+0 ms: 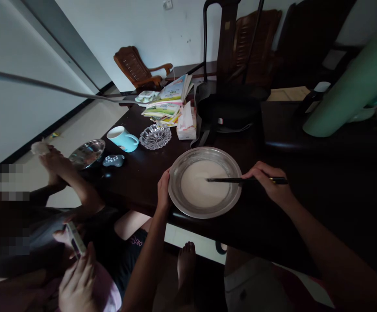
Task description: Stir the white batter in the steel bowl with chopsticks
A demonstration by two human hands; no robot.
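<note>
A wide metal bowl [204, 213] rests near the front edge of the dark table [126, 186]. Smooth off-white batter-like liquid [201, 195] fills its lower part. My left hand [164, 190] grips the bowl's left rim, its fingers partly hidden by the bowl. Over the right rim, my right hand [268, 180] is closed around dark chopsticks [227, 180]. Their tips dip into the liquid near the middle of the bowl. Whether there is one stick or a pair pressed together is hard to make out.
Behind the bowl are a tissue pack [186, 123], a glass dish [156, 137], a blue mug [123, 138], booklets [169, 97] and a black bag [229, 115]. A green cylinder [353, 86] leans at right. On the left, one person holds a phone [75, 238]; another's hand is by a metal bowl [94, 147].
</note>
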